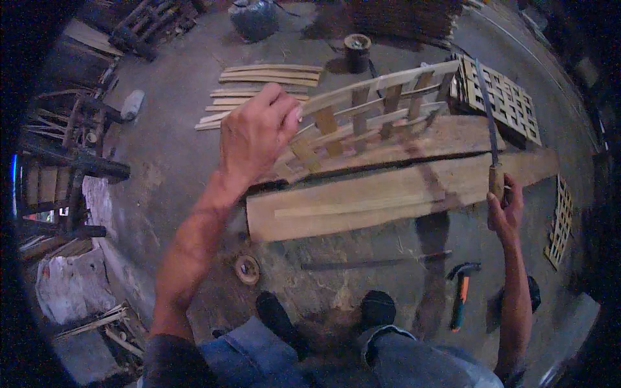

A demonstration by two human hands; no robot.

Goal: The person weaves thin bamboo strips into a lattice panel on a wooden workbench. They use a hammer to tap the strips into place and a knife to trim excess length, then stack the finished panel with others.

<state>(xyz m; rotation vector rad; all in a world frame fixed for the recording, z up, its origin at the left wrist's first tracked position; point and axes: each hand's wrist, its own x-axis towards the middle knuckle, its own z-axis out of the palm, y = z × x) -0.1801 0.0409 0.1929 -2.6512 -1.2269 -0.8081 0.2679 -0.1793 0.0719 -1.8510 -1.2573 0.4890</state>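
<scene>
My left hand (255, 132) is closed on the near left end of a lattice panel (359, 124) woven from thin wooden slats. The panel is tilted up on edge above two thick wooden planks, its far end rising to the right. In my right hand (508, 210) is a long knife (497, 183), gripped by its wooden handle. Its narrow dark blade points up and away, passing in front of a stack of finished lattice panels (511, 103). A loose pale slat (349, 204) lies along the nearer plank (265, 220).
Several loose slats (270, 73) lie on the floor behind my left hand. A hammer (460, 301), a thin dark strip (362, 264) and a round ring (247, 269) are near my feet. Another lattice (560, 223) rests at right. A dark can (356, 53) stands beyond.
</scene>
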